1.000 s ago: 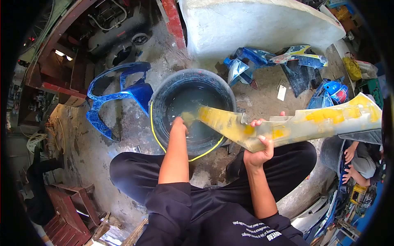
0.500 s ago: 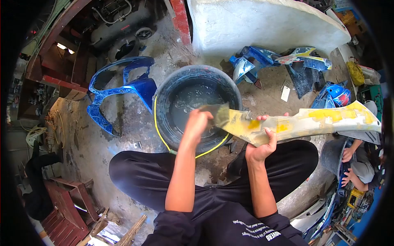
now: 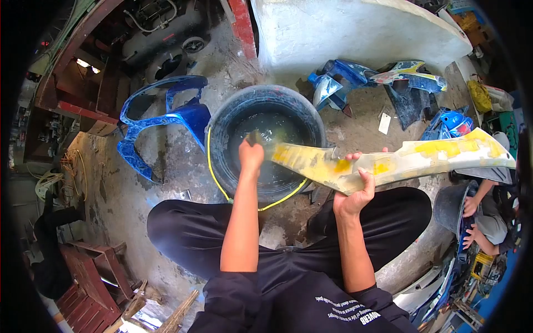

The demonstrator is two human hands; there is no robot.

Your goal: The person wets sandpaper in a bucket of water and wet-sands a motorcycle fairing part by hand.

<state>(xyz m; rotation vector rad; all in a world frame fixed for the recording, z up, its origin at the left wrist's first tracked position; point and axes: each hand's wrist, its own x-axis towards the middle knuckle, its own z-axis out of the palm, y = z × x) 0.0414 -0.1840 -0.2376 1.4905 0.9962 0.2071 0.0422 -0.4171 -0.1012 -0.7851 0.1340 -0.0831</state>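
Observation:
My right hand grips a long motorcycle body panel with yellow and grey patches, thumb on the near side and fingertips showing at the far edge. The narrow left end of the panel reaches over a large black bucket of water. My left hand is closed above the water, just left of that end. A dark piece that looks like sandpaper sticks out of its fingers; motion blurs it and the panel tip.
A blue fairing frame lies left of the bucket. More blue panels and a white tag are on the floor at the back right. At the right, another person's hands hold a dark tub. A wooden stool stands at lower left.
My left hand has moved left along the panel and past its end, with the dark piece in it. My right hand and the panel have stayed nearly still.

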